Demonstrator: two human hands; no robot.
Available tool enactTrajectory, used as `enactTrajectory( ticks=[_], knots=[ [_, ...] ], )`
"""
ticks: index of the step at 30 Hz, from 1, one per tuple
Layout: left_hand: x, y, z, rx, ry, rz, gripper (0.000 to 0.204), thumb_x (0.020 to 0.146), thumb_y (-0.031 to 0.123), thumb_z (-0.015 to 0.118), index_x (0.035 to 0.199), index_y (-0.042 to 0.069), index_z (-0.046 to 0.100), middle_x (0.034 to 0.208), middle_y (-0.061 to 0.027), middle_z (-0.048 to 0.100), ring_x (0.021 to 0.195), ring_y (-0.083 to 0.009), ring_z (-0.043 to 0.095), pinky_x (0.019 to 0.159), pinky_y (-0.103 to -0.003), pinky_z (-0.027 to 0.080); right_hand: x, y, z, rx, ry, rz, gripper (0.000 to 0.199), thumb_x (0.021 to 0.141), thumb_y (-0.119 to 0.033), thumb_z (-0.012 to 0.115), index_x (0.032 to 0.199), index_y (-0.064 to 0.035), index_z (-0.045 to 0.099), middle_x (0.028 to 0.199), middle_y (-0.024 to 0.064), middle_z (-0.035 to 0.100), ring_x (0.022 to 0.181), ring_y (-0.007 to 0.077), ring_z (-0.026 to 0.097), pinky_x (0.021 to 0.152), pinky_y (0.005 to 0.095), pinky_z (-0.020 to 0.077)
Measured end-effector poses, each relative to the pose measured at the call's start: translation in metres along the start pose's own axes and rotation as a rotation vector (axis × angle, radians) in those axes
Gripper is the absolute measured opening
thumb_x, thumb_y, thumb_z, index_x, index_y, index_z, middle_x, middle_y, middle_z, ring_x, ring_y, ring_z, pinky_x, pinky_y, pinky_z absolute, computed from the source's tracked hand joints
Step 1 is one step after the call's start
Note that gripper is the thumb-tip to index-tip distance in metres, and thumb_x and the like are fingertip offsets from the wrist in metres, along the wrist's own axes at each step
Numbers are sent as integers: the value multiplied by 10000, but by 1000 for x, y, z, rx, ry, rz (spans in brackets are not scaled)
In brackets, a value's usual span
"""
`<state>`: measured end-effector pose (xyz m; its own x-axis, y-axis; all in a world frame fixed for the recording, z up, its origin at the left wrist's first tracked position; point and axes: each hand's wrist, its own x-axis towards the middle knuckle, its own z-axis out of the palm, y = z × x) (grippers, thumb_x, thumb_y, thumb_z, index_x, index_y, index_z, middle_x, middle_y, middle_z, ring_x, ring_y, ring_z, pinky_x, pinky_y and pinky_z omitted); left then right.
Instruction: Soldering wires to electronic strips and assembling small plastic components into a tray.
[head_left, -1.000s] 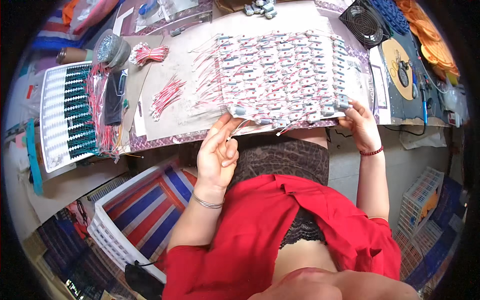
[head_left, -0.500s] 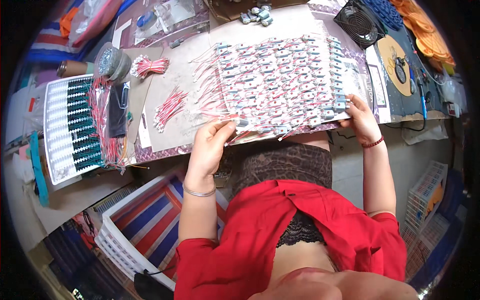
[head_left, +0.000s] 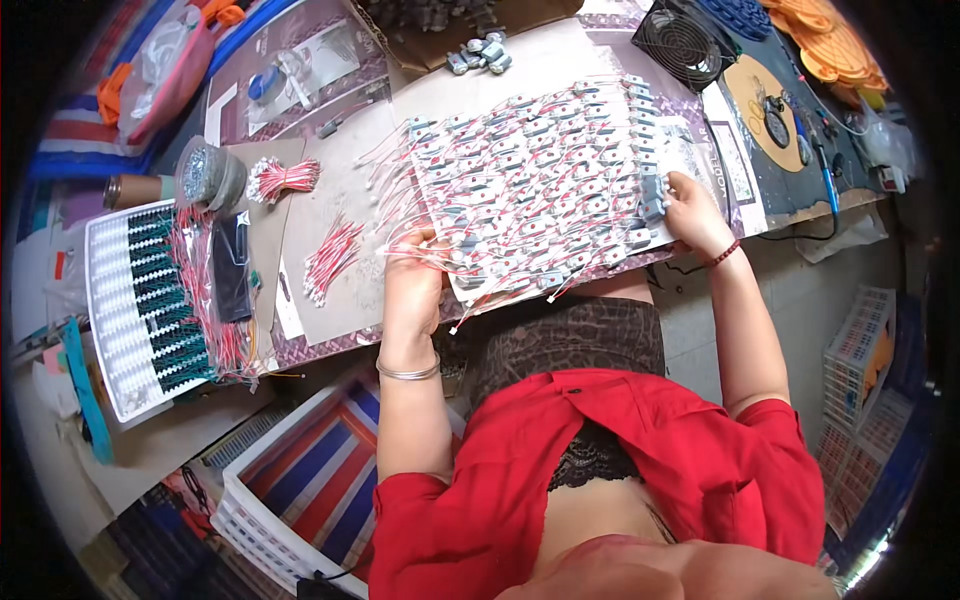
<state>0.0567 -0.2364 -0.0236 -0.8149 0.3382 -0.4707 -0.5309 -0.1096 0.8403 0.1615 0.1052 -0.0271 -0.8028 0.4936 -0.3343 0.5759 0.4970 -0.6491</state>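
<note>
Rows of small grey motors [head_left: 540, 185] with red and white wire leads cover a white sheet [head_left: 468, 290] on the table in front of me. My left hand [head_left: 412, 275] is closed at the sheet's near left corner, with loose wire leads over its fingertips, which are partly hidden. At the sheet's right edge, my right hand [head_left: 695, 215] grips it beside the outer column of motors, thumb on top and some fingers out of sight. The wire leads along the left side hang past the sheet's edge.
Left of the sheet lie a loose wire bundle [head_left: 332, 258] and a tied one [head_left: 284, 178]. Beyond them are a clear tub [head_left: 210, 175] and a white tray [head_left: 112, 330] of dark green-wired parts. A cardboard box [head_left: 400, 45], spare motors [head_left: 480, 56] and a black fan [head_left: 685, 45] stand at the back.
My left hand has left a motor near the front edge and moved to the sheet's left corner. My right hand has closed further round the right edge. The whole view has shifted slightly.
</note>
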Motion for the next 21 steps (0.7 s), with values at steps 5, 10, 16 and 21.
enactTrajectory(
  ticks=[5,10,16,21],
  knots=[
    [30,-27,-31,36,-193,201,245,946,10,575,1189,-8,591,964,-67,670,773,-88,621,601,-248,512,5,-6,15,-21,104,-190,199,912,-38,552,1087,30,621,918,276,673,907,390,680,788,416,516],
    [21,-31,10,342,82,496,247,996,7,511,1234,-27,565,1073,-58,638,963,-122,579,863,-239,468,-11,-1,27,30,354,-340,60,940,-92,599,963,-37,597,715,219,608,670,375,641,607,397,486],
    [13,-41,7,220,117,579,269,1013,20,483,1267,-39,548,1072,-74,615,943,-146,595,850,-259,491,-19,-17,25,-1,396,-504,46,928,-69,628,910,-45,593,633,171,588,571,331,626,531,372,467],
    [-37,-29,2,540,349,544,264,1031,166,549,1230,1,606,1041,-39,645,949,-91,548,851,-243,457,-32,-36,31,37,364,-686,43,911,-28,646,903,-36,604,614,134,573,520,246,590,519,324,460]
  ],
)
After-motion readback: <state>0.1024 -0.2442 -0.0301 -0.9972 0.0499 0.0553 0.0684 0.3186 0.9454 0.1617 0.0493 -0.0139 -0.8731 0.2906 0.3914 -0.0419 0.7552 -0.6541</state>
